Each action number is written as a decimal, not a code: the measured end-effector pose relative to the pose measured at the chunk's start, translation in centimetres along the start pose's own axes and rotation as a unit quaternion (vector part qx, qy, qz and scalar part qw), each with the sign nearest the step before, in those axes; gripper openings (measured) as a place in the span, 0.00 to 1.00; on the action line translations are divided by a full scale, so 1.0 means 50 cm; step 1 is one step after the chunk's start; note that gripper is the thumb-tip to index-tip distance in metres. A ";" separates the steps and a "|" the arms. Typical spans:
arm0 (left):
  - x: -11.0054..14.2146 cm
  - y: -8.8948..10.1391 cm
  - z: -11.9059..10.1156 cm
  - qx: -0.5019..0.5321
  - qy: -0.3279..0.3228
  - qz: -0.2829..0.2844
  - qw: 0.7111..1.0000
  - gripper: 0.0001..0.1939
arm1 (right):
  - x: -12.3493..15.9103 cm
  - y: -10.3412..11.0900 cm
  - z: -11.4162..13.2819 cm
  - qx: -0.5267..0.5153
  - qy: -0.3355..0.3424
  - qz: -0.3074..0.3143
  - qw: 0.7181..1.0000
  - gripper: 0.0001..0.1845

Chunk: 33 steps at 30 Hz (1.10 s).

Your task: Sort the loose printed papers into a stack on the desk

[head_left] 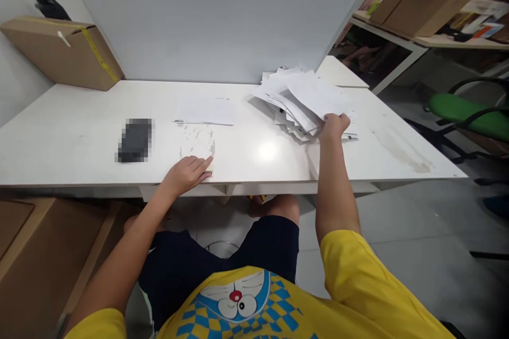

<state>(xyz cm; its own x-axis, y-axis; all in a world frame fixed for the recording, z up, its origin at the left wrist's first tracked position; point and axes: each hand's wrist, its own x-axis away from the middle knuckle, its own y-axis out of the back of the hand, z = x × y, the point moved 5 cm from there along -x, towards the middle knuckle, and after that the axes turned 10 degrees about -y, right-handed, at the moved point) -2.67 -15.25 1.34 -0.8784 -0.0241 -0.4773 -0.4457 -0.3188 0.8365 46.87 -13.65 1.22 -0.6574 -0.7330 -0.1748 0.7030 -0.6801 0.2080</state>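
1. Here's the right hand [336,124], right of centre, fingers closed on the near edge of the loose papers [302,95], heaped unevenly on the white table [99,106].
2. Left hand [189,172] rests at the front edge, left of centre; whether it grips anything, I can't tell.
3. Above it lie flat white sheets [204,111]; a pixelated dark object [135,140] sits left.
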 end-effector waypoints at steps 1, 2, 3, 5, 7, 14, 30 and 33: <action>0.000 0.000 -0.002 -0.012 0.001 0.002 1.000 0.21 | -0.008 0.004 0.005 -0.003 -0.014 -0.044 0.999 0.22; 0.000 0.000 -0.004 -0.022 0.001 0.003 1.000 0.20 | -0.009 0.010 0.011 -0.009 -0.031 -0.100 0.994 0.22; 0.000 0.000 -0.006 -0.030 0.000 0.005 1.000 0.20 | -0.004 0.018 0.018 -0.013 -0.042 -0.168 0.985 0.24; -0.001 0.002 -0.010 -0.040 -0.002 0.004 0.999 0.19 | 0.019 0.027 0.044 -0.009 -0.023 -0.306 0.952 0.25; -0.002 0.005 -0.012 -0.041 0.003 -0.008 0.999 0.18 | 0.043 0.007 0.079 0.002 0.024 -0.400 0.916 0.22; -0.001 0.009 -0.017 -0.055 0.019 0.001 0.998 0.18 | 0.061 -0.391 0.156 0.109 0.150 0.085 0.979 0.29; -0.005 0.018 -0.033 -0.101 0.026 -0.012 0.994 0.15 | 0.140 -0.514 0.091 0.342 0.187 0.161 0.907 0.20; -0.004 0.016 -0.033 -0.110 0.031 -0.005 0.993 0.16 | 0.128 -0.504 0.080 0.283 0.156 0.158 0.933 0.23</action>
<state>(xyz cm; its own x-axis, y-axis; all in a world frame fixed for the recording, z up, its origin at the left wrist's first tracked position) -2.58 -17.09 1.66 -0.8586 -0.0766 -0.5068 -0.4002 -0.5177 0.7562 23.85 -1.15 -1.31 -0.2685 -0.9237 -0.2731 0.5345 -0.3788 0.7555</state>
